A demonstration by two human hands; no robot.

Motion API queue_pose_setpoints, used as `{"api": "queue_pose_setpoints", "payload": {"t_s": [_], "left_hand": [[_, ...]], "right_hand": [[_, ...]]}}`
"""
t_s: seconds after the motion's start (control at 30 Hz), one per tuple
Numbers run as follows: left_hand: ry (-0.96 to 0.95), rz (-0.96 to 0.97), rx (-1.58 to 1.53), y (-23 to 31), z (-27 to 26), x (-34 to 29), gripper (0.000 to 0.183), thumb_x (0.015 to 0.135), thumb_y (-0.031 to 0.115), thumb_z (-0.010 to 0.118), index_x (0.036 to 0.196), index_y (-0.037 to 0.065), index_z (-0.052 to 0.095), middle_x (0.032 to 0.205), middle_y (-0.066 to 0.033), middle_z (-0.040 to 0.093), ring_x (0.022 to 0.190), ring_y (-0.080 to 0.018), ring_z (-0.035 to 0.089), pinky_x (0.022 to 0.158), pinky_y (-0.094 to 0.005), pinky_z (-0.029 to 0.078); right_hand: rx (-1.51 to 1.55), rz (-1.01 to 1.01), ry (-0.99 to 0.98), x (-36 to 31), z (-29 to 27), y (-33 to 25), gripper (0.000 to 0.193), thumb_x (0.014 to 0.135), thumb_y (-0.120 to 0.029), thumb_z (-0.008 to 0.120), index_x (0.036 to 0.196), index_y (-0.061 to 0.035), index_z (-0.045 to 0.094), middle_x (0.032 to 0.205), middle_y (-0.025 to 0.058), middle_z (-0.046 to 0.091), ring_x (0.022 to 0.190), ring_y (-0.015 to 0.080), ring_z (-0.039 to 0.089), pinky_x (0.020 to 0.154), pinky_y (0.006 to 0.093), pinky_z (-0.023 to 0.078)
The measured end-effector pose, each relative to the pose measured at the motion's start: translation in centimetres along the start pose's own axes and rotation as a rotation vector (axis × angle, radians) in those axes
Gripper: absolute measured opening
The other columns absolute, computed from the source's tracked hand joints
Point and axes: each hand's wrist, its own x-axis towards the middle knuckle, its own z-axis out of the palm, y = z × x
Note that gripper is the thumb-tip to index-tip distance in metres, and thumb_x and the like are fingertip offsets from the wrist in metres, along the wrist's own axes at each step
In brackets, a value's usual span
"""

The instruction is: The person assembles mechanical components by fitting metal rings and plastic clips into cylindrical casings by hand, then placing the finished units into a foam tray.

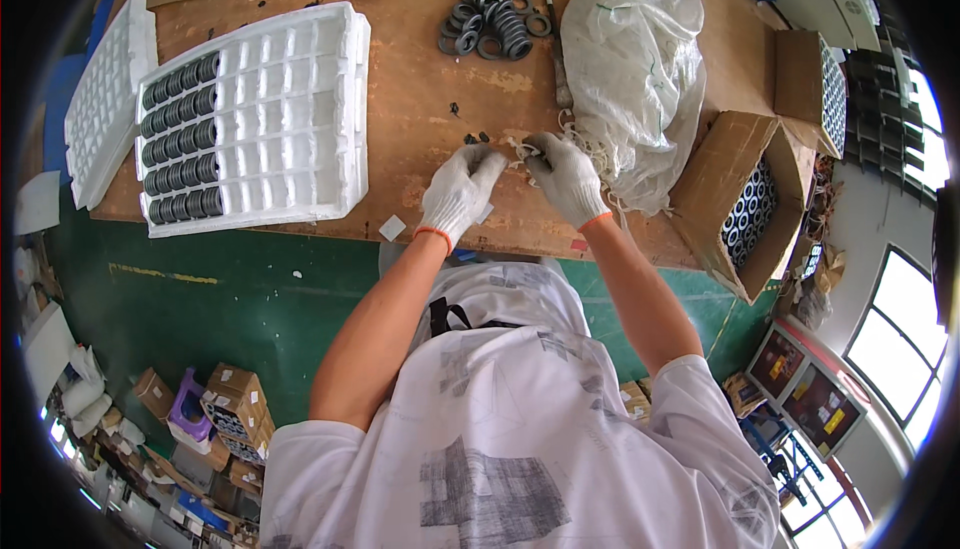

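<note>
String [518,152] is lying between my left hand [465,185] and right hand [568,181]; whether they're grasping it, I cannot tell; gentle pinching is probably avoiding tangles.

- No words or numbers can be read clearly on anything in view.
- The person's white shirt [500,419] bears dark grey printed patches [490,494] and faint marks too weak to make out.
- Stacked brown cartons [238,387] carry small white labels, their print too small.
- A dark framed panel [812,404] bears a yellow sticker [833,421], likewise illegible.
</note>
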Motion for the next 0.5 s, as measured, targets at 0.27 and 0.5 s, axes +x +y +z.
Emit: {"api": "queue_pose_setpoints", "payload": {"t_s": [0.27,0.5], "left_hand": [[-0.169,-0.153,-0.130,-1.7,1.0,3.0,0.036,0.100,0.036,0.066,0.116,0.004,0.076,0.094,-0.0078,0.078,0.078,-0.0152,0.072,0.067,-0.0333,0.057],[0.062,0.282,0.609,-2.1,2.4,1.2,0.027,0.099,0.037,0.065,0.116,0.019,0.076,0.106,-0.0159,0.077,0.092,-0.0399,0.074,0.080,-0.0491,0.058]], "right_hand": [[0.100,-0.082,-0.050,-2.0,0.5,0.0,0.030,0.098,-0.021,0.065,0.126,-0.0124,0.071,0.114,0.0192,0.072,0.108,0.0409,0.070,0.091,0.0483,0.055],[0.042,0.036,-0.049,-1.5,-0.2,-0.8,0.033,0.100,-0.024,0.064,0.129,-0.0101,0.070,0.115,0.0223,0.073,0.107,0.0413,0.070,0.092,0.0486,0.055]]}}
